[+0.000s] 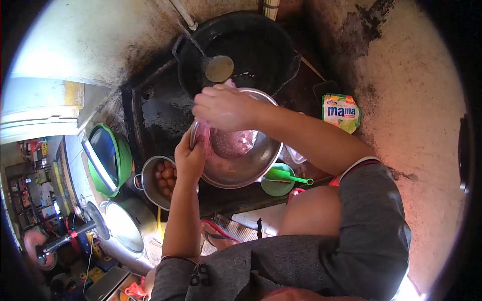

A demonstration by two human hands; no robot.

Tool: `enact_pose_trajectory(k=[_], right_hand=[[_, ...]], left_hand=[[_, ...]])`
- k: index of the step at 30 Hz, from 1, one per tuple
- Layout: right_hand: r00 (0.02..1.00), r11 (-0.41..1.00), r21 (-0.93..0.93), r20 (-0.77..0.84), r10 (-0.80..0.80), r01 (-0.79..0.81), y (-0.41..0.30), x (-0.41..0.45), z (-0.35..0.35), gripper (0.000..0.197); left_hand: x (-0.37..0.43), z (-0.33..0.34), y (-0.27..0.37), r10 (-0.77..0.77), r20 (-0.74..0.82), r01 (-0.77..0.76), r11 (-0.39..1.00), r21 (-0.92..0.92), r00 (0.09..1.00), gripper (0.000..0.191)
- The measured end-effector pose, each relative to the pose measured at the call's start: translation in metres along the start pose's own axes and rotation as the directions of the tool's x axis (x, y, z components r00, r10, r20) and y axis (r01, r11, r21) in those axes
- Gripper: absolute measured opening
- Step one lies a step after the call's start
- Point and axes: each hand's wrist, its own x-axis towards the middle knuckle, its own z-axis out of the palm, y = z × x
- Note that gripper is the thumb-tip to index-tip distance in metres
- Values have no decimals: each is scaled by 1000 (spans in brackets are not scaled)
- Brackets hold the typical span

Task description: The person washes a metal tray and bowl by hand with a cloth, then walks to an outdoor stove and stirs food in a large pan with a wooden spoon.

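Observation:
My left hand (191, 158) grips the left rim of a round metal bowl (233, 175), thumb on the inside. The bowl is tilted, and a pink, shiny patch with rows of dots shows on its inner bottom. Over the bowl's far-left rim, my right hand (226, 107) has its fingers curled on a pink, cloth-like piece (203, 133). Part of that piece sticks out beyond the fingers; its material is unclear. Behind the bowl lies a large black basin (256, 41), with a round-headed ladle (219, 69) leaning over its left side.
A metal pot (148, 178) of brown, egg-like round things stands left. A green bowl (276, 188) with a green-handled tool (290, 176) sits near my knee. Right is a Mama Lemon pouch (340, 113) by the stained wall. Further left are a green tub (124, 150) and a large pot (145, 214).

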Motion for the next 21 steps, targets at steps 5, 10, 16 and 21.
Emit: enact_pose_trajectory(k=[5, 10, 16, 21], right_hand=[[987, 998, 47, -154, -37, 45, 59, -8, -14, 13], [457, 416, 700, -144, 878, -580, 52, -63, 63, 17], [452, -360, 894, 447, 772, -268, -27, -54, 102, 18], [513, -305, 673, 723, 463, -674, -10, -54, 32, 28]], left_hand=[[0, 5, 18, 171, -329, -260, 932, -251, 929, 30], [4, 15, 25, 150, -562, -384, 864, -326, 813, 31], [8, 29, 13, 106, -671, -429, 838, -337, 733, 36], [17, 10, 9, 78, -690, -447, 813, -373, 719, 39]])
